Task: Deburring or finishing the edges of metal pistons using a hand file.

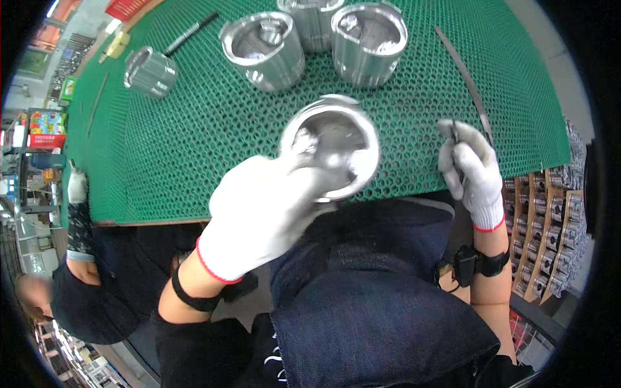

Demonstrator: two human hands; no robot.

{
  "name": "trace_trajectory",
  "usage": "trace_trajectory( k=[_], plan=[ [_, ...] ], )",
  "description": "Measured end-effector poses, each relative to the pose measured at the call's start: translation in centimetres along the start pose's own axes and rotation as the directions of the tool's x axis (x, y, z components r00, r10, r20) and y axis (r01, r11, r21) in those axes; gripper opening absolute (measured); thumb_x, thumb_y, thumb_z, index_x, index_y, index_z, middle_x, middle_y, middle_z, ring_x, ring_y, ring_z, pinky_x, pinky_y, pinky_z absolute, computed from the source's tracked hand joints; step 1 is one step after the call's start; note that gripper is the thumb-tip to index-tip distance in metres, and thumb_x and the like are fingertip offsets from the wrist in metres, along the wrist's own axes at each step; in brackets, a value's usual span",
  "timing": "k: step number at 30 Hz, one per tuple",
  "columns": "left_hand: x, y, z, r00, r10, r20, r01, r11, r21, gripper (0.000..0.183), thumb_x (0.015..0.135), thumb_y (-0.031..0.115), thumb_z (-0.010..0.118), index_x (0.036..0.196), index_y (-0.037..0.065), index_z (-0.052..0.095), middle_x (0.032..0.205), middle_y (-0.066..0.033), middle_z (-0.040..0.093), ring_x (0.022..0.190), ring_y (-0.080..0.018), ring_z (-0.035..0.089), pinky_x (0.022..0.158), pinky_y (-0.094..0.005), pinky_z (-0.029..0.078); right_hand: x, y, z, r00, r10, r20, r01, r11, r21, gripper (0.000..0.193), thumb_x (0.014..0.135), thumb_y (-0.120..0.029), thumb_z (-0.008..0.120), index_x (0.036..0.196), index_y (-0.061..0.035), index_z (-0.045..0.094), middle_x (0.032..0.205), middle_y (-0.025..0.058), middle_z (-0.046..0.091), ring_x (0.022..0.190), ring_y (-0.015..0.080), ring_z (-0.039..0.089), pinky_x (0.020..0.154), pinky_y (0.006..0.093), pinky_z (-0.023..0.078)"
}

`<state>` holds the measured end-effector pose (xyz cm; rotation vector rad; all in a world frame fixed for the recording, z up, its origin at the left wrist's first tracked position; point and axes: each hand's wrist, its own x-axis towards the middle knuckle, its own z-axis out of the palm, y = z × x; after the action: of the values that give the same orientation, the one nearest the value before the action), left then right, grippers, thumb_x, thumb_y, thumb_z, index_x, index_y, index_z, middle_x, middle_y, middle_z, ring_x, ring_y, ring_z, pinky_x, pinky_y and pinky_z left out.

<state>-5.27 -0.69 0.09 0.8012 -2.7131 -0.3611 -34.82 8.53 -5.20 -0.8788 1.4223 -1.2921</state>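
Though blurred, left fingers on piston

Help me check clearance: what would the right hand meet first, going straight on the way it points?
The right hand would probably meet the long thin strip lying on the green mat; how high the hand sits is unclear.

In bright light, your left hand blurs over the near edge of the green mat, whose sides bow.
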Motion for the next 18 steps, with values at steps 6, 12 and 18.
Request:
trace_trajectory(
  k=[6,12,18],
  plan=[
    [-6.7,-7.5,-3.1,0.825,-0.475,-0.306,0.541,0.821,0.184,0.03,0.078,0.002,0.074,0.104,0.0,0.059,0.091,-0.0122,0.066,0.084,-0.0193,0.065,0.076,-0.0315,0.051,-0.3,1.0,-0.7,0.995,-0.075,0.064,0.073,0.997,0.036,0.039,0.093,-0.019,0.053,0.126,0.0026,0.055,0.073,0.0063,0.06,0.045,0.0048,0.045,0.04,0.0177,0.034],
    [-0.1,-7.9,-2.9,0.948,-0.072,-0.311,0.2,0.894,0.401,0.047,0.077,0.001,0.066,0.122,0.013,0.06,0.126,-0.0168,0.058,0.104,-0.0336,0.062,0.086,-0.0408,0.052,-0.3,0.8,-0.3,0.997,-0.048,0.056,0.048,0.999,-0.002,0.039,0.094,-0.021,0.053,0.126,0.0022,0.056,0.075,0.0049,0.06,0.048,0.0046,0.046,0.04,0.0175,0.034],
    [5.8,-10.6,-3.0,0.962,0.212,-0.174,-0.06,0.781,0.622,0.024,0.075,0.004,0.069,0.098,0.005,0.062,0.133,-0.0188,0.052,0.12,-0.04,0.051,0.099,-0.045,0.045,-0.3,-0.4,0.8,0.997,-0.067,0.043,0.07,0.995,-0.076,0.041,0.095,-0.021,0.051,0.129,0.0009,0.054,0.077,0.005,0.06,0.051,0.0049,0.047,0.041,0.0174,0.034]
  ],
)
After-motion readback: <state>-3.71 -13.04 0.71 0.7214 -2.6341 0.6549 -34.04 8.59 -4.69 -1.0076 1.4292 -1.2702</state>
